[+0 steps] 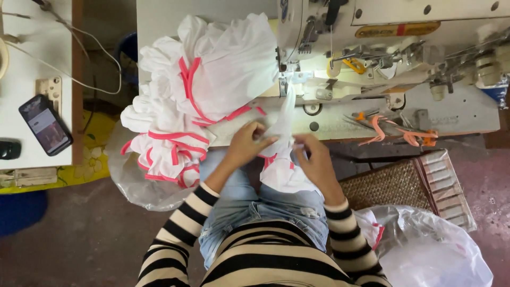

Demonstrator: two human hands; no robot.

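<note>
White garment piece (281,159) with pink trim: we pinch it with our left hand (245,144) and right hand (316,162), below the sewing machine (372,48).

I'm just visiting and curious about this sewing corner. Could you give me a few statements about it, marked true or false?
1. Both hands, left hand and right hand, hold the white fabric piece. True.
2. The heap of finished pieces has blue trim. False: the trim is pink.
3. A phone lies on the side table. True.
4. The sleeves are plain red. False: they are striped black and cream.
</note>
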